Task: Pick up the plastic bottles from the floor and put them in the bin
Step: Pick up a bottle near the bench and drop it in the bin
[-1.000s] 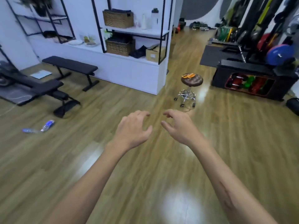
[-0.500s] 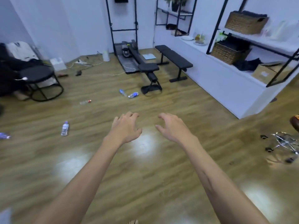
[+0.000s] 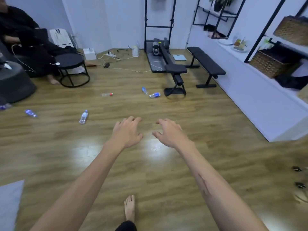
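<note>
Several plastic bottles lie on the wooden floor. A clear bottle with a blue cap (image 3: 83, 116) is nearest, left of my hands. A blue-labelled one (image 3: 31, 113) lies further left, and another (image 3: 5, 106) at the left edge. A red-capped bottle (image 3: 107, 94) lies further off. Two blue-labelled bottles (image 3: 145, 90) (image 3: 155, 95) rest by the foot of a workout bench. My left hand (image 3: 127, 131) and my right hand (image 3: 168, 133) are stretched out in front of me, fingers spread, holding nothing. No bin is in view.
A black incline bench (image 3: 176, 75) and a flat bench (image 3: 205, 65) stand at the back right beside a white shelf unit (image 3: 260, 90). A round black side table (image 3: 71, 69) and a seated person (image 3: 25, 45) are at the back left. Cables (image 3: 126, 69) cross the far floor. My bare foot (image 3: 129, 208) is below.
My view has swung to the left: the stool and weight rack are gone from view, and more bottles, the side table and the seated person have come in. Both hands stay open.
</note>
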